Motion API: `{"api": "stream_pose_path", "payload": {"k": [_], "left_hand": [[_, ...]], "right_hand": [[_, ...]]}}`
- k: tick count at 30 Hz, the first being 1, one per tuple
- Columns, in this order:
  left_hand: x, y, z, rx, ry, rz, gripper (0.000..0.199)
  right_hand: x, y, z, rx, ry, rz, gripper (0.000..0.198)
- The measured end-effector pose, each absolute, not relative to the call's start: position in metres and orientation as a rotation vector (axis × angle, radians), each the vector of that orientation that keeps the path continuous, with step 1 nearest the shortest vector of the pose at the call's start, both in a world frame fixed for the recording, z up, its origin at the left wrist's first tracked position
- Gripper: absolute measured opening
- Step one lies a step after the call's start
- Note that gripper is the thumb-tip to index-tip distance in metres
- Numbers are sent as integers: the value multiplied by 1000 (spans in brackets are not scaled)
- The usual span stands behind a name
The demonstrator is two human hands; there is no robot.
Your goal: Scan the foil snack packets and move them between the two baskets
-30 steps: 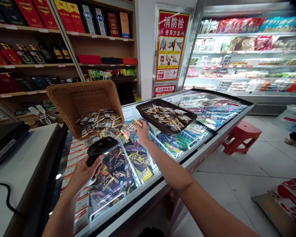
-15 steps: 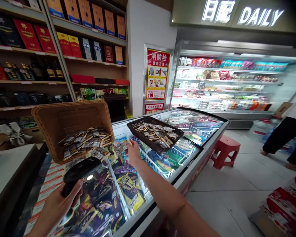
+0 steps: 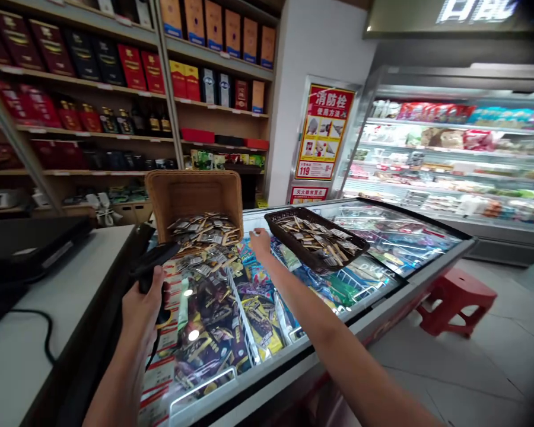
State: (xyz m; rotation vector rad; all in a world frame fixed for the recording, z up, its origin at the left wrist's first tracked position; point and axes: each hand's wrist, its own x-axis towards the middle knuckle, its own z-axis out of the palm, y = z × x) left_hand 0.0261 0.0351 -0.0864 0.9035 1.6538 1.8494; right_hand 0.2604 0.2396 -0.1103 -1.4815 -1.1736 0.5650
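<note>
Left hand (image 3: 142, 302), fingers wrapped around a black handheld barcode scanner (image 3: 153, 261) above a glass-topped chest freezer (image 3: 391, 308) | Right hand (image 3: 260, 243), fingers curled, any pinched item indiscernible, between a tan wicker basket (image 3: 191, 193) and a dark brown woven basket (image 3: 309, 258), both holding small packets (image 3: 207, 230)

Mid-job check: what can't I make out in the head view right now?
Head view, all items:
- What the right hand holds, if anything: hidden by its curled grip.
- The scanner's handle: partly covered by the left hand.
- Print on the packets: too small and blurred.
- Overhead sign: cut off by the top edge.
</note>
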Motion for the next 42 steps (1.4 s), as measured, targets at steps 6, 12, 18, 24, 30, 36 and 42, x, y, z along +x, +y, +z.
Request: {"api": "stream_pose_path", "payload": {"k": [6, 12, 18, 24, 30, 36, 42], "left_hand": [[26, 32, -81, 693, 1568, 1888, 69], [29, 28, -80, 759, 1566, 1845, 67], [29, 28, -84, 828, 1568, 1828, 65], [35, 29, -88, 914, 1595, 1699, 63], [49, 30, -94, 1146, 1661, 1496, 61], [53, 29, -110, 1454, 1712, 1291, 57], [53, 30, -114, 1491, 1660, 1205, 56]], "right_hand": [[153, 190, -133, -1565, -1893, 313, 46], [102, 179, -124, -1598, -1816, 465, 50], [124, 177, -114, -1402, -1406, 915, 35], [212, 168, -103, -1056, -1076, 1191, 35], [280, 153, -125, -1012, -944, 1072, 31], [286, 146, -126, -1036, -903, 1045, 33], [286, 139, -120, -1044, -920, 1064, 36]]}}
